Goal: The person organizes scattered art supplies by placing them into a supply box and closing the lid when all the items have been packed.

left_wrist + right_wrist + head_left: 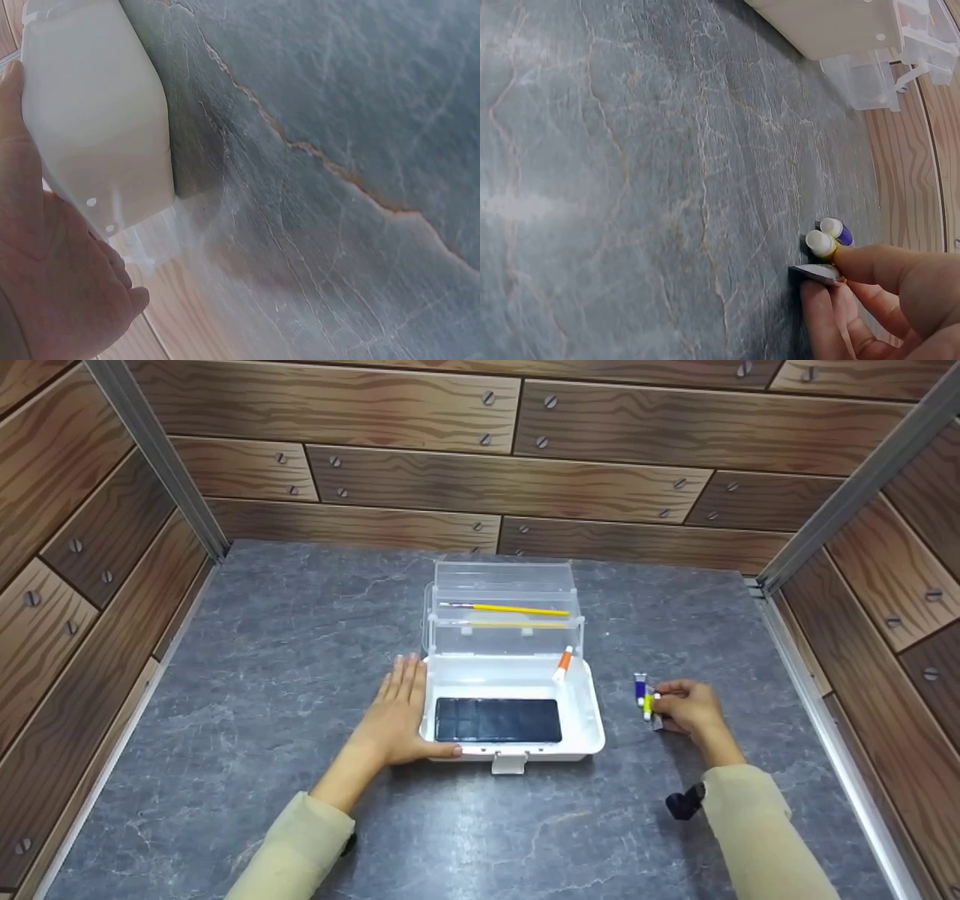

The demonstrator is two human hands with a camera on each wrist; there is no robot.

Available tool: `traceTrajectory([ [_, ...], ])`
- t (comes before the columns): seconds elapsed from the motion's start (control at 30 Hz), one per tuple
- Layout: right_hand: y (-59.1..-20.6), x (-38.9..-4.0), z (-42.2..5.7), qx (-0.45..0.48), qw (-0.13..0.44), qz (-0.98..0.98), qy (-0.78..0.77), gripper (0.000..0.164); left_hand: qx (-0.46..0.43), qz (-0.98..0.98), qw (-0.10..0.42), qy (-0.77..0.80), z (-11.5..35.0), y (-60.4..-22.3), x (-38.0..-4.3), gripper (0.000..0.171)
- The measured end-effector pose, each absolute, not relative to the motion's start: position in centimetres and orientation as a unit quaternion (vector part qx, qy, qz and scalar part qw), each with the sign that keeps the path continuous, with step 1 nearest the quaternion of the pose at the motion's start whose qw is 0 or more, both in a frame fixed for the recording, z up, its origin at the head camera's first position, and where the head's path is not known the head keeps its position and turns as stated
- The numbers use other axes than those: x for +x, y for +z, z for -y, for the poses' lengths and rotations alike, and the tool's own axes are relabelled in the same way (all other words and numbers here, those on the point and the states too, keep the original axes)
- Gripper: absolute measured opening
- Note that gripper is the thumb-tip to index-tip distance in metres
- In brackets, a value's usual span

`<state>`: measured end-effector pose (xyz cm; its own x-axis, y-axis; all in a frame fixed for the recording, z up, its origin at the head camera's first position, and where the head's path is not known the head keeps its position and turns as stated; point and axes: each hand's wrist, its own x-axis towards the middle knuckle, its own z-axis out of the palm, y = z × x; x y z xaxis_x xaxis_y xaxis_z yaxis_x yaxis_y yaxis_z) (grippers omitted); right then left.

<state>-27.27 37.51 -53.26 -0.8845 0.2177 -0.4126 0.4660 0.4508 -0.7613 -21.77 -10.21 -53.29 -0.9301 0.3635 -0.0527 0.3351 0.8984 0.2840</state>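
My left hand (394, 716) lies with straight fingers along the left side of a white plastic box (592, 727), its thumb over the front rim. In the left wrist view the palm is against the box wall (97, 112). To the right of the box, my right hand (694, 709) pinches a small paint tube (817, 273) by its flat silver end, close over the table. Beside it are a yellow paint tube (647, 706), right at the thumb, and a purple paint tube (640, 690). Both show white caps in the right wrist view.
Inside the box are a dark rectangular slab (498, 720) and an orange tube (564, 664) leaning at the back right corner. The clear lid (502, 577) stands raised behind, with a yellow paintbrush (517, 609) in its tray. A white latch (508, 763) hangs in front.
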Motion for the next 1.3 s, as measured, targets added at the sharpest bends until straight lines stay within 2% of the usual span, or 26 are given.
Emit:
traceTrajectory([
  [0.53,-50.5,-26.4,-36.6,0.153,0.132,-0.797,-0.569,0.055,0.177,-0.973,0.056,0.137,10.2,-53.3,-21.9,0.150],
  [0.67,-49.6,-26.5,-35.5,0.137,0.134,-0.780,-0.596,0.056,0.178,-0.973,0.055,0.137,10.2,-53.3,-21.9,0.150],
  [0.87,-48.2,-26.7,-33.5,0.118,0.141,-0.760,-0.623,0.050,0.180,-0.972,0.058,0.137,10.2,-53.3,-21.8,0.149],
  [1.3,-46.3,-28.3,-29.2,0.094,0.140,-0.779,-0.604,0.051,0.179,-0.975,0.058,0.117,10.1,-53.1,-21.8,0.150],
])
